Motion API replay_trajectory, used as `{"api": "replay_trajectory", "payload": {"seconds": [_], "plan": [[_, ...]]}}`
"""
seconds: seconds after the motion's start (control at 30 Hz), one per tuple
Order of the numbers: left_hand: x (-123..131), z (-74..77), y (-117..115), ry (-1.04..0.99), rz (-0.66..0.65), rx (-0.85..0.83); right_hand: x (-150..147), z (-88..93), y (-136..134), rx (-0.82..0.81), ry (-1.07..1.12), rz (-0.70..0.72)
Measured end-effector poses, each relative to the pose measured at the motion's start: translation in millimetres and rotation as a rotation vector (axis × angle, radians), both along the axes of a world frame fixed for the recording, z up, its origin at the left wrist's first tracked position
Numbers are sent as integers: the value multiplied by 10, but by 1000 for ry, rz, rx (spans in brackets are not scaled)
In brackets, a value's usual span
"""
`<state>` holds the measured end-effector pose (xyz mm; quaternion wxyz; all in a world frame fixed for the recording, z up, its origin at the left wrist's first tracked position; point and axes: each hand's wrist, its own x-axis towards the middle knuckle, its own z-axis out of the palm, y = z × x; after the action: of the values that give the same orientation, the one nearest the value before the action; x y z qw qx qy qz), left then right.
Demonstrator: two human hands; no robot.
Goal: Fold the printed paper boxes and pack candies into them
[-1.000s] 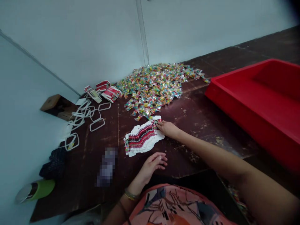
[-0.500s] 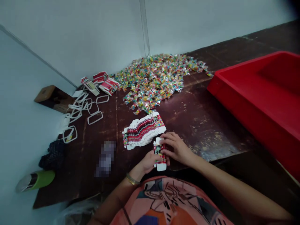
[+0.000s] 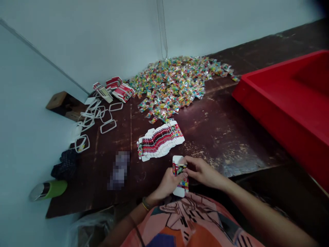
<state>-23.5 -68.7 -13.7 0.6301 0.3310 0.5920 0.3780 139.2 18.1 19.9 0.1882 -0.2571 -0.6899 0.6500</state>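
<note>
Close to my body, at the table's front edge, is a small printed carton (image 3: 180, 168) in red, green and white with its white end flaps sticking out. My left hand (image 3: 168, 183) grips its lower part, thumb across the printed face. The fingers of my right hand (image 3: 199, 170) pinch the carton's upper right side near the top flap. Just beyond my hands lies a fanned row of flat printed cartons (image 3: 160, 140). Behind that row spreads a large heap of small clear candy packets (image 3: 177, 85) with colourful contents.
A big red tray (image 3: 282, 113) stands at the right. At the left are white bands (image 3: 108, 126), stacked red-and-white cartons (image 3: 123, 92), a wooden box (image 3: 65, 104), a dark cloth (image 3: 64, 164) and a green bottle (image 3: 57, 188). A blurred-out item (image 3: 119, 171) lies left of my hands.
The carton has moved slightly down toward my body, and its top flap now stands up clearly. My right hand's fingers have drawn together at its upper side. The camera view has shifted a little.
</note>
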Motion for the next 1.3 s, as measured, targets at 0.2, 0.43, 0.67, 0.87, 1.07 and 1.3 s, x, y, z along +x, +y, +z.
{"api": "replay_trajectory", "payload": {"seconds": [0.2, 0.43, 0.67, 0.87, 1.07, 1.3], "plan": [[-32, 40, -148, 138, 132, 222, 3, -304, -377, -551, 94, -309], [-117, 111, -291, 210, -5, 250, 47, -470, -417, -1312, 255, -200], [-135, 122, -361, 149, 74, 224, 13, -422, -339, -1236, 226, -148], [-176, 157, -356, 161, 163, 116, -195, -416, -283, -920, 8, -54], [-199, 10, -349, -385, 340, -57, -384, -400, -351, -403, -19, -13], [-308, -137, -478, -566, 237, -27, -395, -338, -317, -5, -48, 92]]}}
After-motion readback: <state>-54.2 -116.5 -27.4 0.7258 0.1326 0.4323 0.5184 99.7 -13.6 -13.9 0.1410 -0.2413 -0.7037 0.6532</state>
